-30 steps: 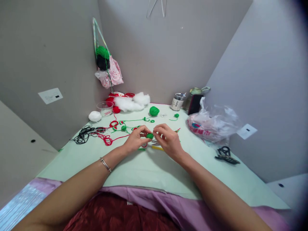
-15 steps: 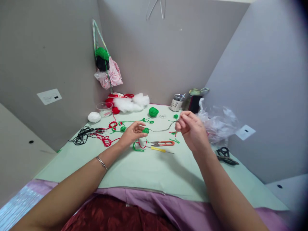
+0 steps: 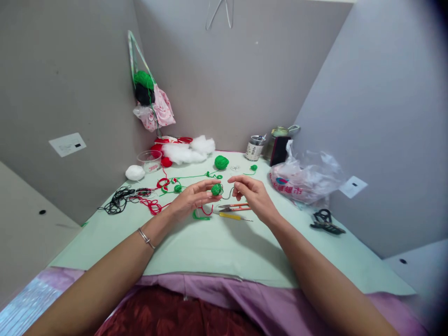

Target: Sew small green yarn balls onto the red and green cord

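A small green yarn piece (image 3: 216, 189) is held between the fingers and thumb of my left hand (image 3: 192, 198). Dark thread (image 3: 229, 193) runs from it in a loose curve toward my right hand (image 3: 254, 193), whose fingers are bent together close to its right side. What the right fingertips pinch is too small to make out. Under and beside the hands lie orange-handled snips (image 3: 238, 206), partly covered by my right hand, and a yellow-handled crochet hook (image 3: 230, 216). Green yarn ends (image 3: 200, 216) rest just left of the hook.
Black yarn (image 3: 119, 199) and red yarn (image 3: 152, 205) tangle at the left. White stuffing (image 3: 185, 153), a clear tub (image 3: 150, 162), a green ball (image 3: 221, 162) and a pen can (image 3: 255, 149) stand behind. A plastic bag (image 3: 304, 179) and black claw clip (image 3: 327, 221) lie right.
My right hand has come down and left, close to the green piece, and the thread has gone from stretched to slack. My left hand has turned the green piece slightly and shifted right.
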The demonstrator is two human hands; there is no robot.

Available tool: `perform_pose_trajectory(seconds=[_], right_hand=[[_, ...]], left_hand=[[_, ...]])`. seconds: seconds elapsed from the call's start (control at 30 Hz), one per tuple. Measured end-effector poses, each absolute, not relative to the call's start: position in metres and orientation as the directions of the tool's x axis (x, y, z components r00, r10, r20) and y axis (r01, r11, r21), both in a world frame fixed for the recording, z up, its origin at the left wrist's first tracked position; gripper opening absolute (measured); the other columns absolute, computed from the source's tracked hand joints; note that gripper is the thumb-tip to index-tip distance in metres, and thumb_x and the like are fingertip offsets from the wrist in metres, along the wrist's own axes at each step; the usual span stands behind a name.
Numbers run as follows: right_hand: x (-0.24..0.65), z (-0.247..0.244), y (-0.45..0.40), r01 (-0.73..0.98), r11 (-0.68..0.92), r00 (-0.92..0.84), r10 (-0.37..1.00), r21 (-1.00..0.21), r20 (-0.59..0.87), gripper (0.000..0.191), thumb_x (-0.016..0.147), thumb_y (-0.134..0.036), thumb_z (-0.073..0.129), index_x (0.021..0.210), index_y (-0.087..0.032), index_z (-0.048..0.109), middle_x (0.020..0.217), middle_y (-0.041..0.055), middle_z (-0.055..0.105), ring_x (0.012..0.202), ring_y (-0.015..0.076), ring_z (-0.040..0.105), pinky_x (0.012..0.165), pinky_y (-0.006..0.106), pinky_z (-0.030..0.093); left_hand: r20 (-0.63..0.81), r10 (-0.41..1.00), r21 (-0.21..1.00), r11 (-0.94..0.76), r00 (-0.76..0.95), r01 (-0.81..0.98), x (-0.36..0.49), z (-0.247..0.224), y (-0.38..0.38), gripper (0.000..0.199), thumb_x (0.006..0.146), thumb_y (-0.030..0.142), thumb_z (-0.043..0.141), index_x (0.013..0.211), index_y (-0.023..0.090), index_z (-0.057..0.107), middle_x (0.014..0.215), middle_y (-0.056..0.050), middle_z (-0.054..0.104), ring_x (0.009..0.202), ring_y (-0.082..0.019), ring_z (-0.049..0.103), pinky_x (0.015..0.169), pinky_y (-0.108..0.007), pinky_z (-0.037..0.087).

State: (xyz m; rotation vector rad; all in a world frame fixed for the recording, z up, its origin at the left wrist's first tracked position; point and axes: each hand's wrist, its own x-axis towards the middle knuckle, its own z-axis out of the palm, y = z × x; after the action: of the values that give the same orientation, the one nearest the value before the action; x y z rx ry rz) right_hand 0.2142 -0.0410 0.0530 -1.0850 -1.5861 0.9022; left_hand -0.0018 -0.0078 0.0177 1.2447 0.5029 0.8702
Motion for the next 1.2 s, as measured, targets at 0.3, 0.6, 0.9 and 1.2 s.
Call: perform_pose_trajectory(seconds=[0.3,0.6,0.9,1.2], right_hand=[[0.208,0.045,-0.044,0.288,0.460,-0.184,0.887,-0.840,0.423,0.033,0.093,-0.028,0.047,0.125,-0.021,0.055,0.072,-0.0018,0.059,0.061,0.0126,0.056,0.061,0.027,0.045],[0.205,0.044,-0.049,0.602,0.623,-0.213,0.727,-0.499,0.653,0.012,0.091,-0.019,0.056,0.087,-0.021,0.067,0.083,0.0040,0.055,0.072,0.0150,0.054,0.066,0.029,0.043],[0.207,0.040,-0.048,0.653,0.648,-0.286,0.690,-0.392,0.665,0.014,0.089,-0.011,0.055,0.085,-0.019,0.067,0.076,0.0011,0.052,0.068,0.0124,0.052,0.064,0.026,0.039],[0.198,0.035,-0.046,0.480,0.544,-0.215,0.834,-0.688,0.509,0.010,0.087,-0.017,0.057,0.081,-0.018,0.064,0.076,0.0005,0.054,0.065,0.0119,0.049,0.062,0.026,0.039]], left_hand=[[0.204,0.849,0.938,-0.027,0.487,-0.346,0.003,0.013,-0.006,0.039,0.072,0.026,0.079,0.109,0.022,0.070,0.118,-0.005,0.064,0.100,-0.020,0.066,0.103,-0.041,0.048],[0.207,0.885,0.952,-0.084,0.417,-0.295,0.004,0.014,-0.005,0.036,0.067,0.023,0.081,0.101,0.018,0.069,0.107,-0.005,0.067,0.094,-0.019,0.066,0.096,-0.038,0.049],[0.245,0.885,0.955,-0.150,0.395,-0.256,0.003,0.011,-0.003,0.035,0.068,0.023,0.080,0.101,0.020,0.067,0.105,-0.003,0.066,0.092,-0.016,0.063,0.091,-0.034,0.047],[0.249,0.888,0.940,-0.126,0.385,-0.317,0.006,0.004,-0.001,0.035,0.066,0.021,0.082,0.094,0.018,0.062,0.098,-0.002,0.065,0.087,-0.015,0.064,0.086,-0.032,0.048]])
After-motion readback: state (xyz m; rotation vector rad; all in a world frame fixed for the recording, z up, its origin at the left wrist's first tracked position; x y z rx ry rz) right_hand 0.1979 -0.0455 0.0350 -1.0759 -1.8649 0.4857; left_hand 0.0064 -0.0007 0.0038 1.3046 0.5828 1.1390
